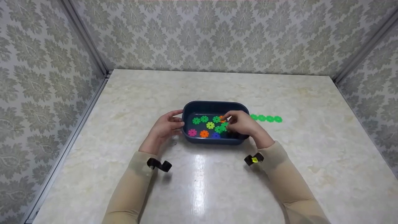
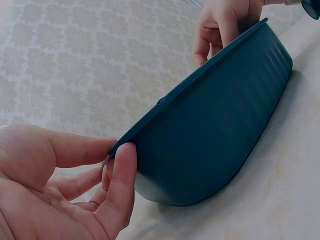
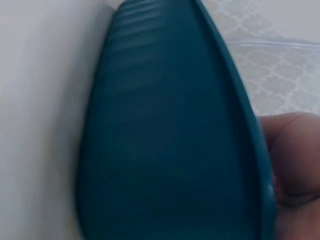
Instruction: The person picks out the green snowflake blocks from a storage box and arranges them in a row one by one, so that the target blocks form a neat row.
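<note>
A dark blue plastic bin (image 1: 214, 141) stands on the table, with several notched, flower-shaped plastic discs lying in it. My left hand (image 1: 168, 126) holds the bin's left end, and in the left wrist view its thumb and fingers (image 2: 125, 165) meet at the rim. Over the right end of the bin, my right hand (image 1: 242, 123) reaches inside with bent fingers. Its fingertips are right at a green disc (image 1: 224, 126) and close to an orange disc (image 1: 222, 119); I cannot tell whether they pinch one. The bin's wall (image 3: 170, 125) hides those fingertips in the right wrist view.
A row of green discs (image 1: 270, 119) lies on the table right of the bin. Yellow (image 1: 210, 125), pink (image 1: 192, 133), orange (image 1: 204, 133) and blue (image 1: 215, 135) discs lie in the bin too. Patterned wall panels (image 1: 202, 37) border the marble-look table (image 1: 140, 90).
</note>
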Demonstrator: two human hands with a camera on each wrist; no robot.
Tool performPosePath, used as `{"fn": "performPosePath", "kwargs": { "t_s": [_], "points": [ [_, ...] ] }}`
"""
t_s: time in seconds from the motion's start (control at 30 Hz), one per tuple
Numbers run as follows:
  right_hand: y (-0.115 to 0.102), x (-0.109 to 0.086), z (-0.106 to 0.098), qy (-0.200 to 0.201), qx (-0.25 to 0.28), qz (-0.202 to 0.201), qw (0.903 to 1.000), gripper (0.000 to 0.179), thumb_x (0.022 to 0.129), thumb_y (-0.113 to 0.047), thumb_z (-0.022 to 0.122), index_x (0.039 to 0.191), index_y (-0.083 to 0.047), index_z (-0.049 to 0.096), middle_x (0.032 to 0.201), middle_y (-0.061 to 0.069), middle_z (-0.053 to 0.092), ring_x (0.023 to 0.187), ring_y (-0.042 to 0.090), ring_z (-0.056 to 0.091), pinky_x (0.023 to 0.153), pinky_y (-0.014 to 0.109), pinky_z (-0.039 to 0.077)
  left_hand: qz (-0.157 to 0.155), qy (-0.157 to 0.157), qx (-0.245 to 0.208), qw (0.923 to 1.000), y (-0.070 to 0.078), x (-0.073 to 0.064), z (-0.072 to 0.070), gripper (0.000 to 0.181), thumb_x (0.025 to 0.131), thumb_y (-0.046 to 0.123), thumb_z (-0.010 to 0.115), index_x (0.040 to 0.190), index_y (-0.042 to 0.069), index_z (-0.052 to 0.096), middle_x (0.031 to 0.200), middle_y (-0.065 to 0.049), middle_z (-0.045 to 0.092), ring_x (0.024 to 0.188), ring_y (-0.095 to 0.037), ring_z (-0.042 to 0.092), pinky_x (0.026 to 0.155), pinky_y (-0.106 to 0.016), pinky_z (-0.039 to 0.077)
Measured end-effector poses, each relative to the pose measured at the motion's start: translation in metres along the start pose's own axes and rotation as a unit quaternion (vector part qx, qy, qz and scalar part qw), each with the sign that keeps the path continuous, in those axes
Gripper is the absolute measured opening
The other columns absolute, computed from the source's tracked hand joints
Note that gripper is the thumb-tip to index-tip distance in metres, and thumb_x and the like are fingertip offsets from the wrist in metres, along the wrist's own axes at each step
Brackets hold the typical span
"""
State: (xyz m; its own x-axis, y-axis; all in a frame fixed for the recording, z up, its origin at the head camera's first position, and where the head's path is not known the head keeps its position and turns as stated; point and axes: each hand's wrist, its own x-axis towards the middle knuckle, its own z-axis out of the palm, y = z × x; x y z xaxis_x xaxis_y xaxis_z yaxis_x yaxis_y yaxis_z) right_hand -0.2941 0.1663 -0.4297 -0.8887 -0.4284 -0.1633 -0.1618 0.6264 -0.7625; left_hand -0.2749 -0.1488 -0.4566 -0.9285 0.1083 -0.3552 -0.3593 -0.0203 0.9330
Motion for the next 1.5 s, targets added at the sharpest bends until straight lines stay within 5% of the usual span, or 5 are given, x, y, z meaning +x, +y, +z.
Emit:
{"fn": "performPosePath", "kwargs": {
  "t_s": [0.17,0.3,0.47,0.77,1.5],
  "points": [
    [0.003,-0.004,-0.014,-0.004,0.046,0.006,0.9989,0.032,0.093,-0.004,0.068,0.125,-0.007,0.071,0.097,0.011,0.068,0.089,0.037,0.068,0.079,0.043,0.058,0.001,0.001,0.003,1.0000,-0.001,0.001,0.000,0.061,0.096,-0.001,0.066,0.151,0.018,0.050,0.114,-0.007,0.058,0.088,-0.016,0.063,0.076,-0.031,0.059],
    [0.006,-0.006,-0.025,0.008,0.062,0.009,0.9980,0.034,0.091,-0.006,0.071,0.125,-0.005,0.071,0.097,0.007,0.066,0.088,0.028,0.069,0.087,0.048,0.058,0.005,-0.001,0.005,1.0000,-0.001,0.001,0.000,0.061,0.096,-0.001,0.066,0.152,0.018,0.050,0.114,-0.007,0.058,0.087,-0.016,0.063,0.074,-0.030,0.059],
    [0.010,-0.009,-0.038,0.021,0.098,0.014,0.9949,0.038,0.089,-0.003,0.073,0.126,-0.002,0.069,0.094,0.004,0.063,0.084,0.017,0.067,0.087,0.042,0.060,0.013,-0.006,0.004,0.9999,-0.001,0.000,-0.001,0.062,0.096,-0.002,0.066,0.153,0.015,0.048,0.110,-0.005,0.057,0.084,-0.014,0.061,0.072,-0.029,0.058],
    [0.020,-0.019,-0.064,0.068,0.089,0.030,0.9932,0.042,0.088,-0.008,0.077,0.129,-0.006,0.069,0.111,0.006,0.066,0.102,0.019,0.059,0.081,0.023,0.055,0.011,-0.002,-0.003,0.9999,-0.002,-0.001,0.000,0.062,0.096,-0.004,0.066,0.153,0.014,0.048,0.110,-0.005,0.057,0.083,-0.014,0.061,0.071,-0.029,0.058],
    [0.059,-0.045,-0.110,0.106,0.149,0.063,0.9810,0.049,0.098,-0.008,0.065,0.145,0.002,0.052,0.120,0.007,0.053,0.089,0.001,0.071,0.086,0.018,0.058,0.011,-0.004,0.001,0.9999,-0.003,0.002,-0.001,0.062,0.096,-0.002,0.066,0.152,0.017,0.049,0.112,-0.006,0.058,0.086,-0.014,0.062,0.074,-0.029,0.058]
  ]
}}
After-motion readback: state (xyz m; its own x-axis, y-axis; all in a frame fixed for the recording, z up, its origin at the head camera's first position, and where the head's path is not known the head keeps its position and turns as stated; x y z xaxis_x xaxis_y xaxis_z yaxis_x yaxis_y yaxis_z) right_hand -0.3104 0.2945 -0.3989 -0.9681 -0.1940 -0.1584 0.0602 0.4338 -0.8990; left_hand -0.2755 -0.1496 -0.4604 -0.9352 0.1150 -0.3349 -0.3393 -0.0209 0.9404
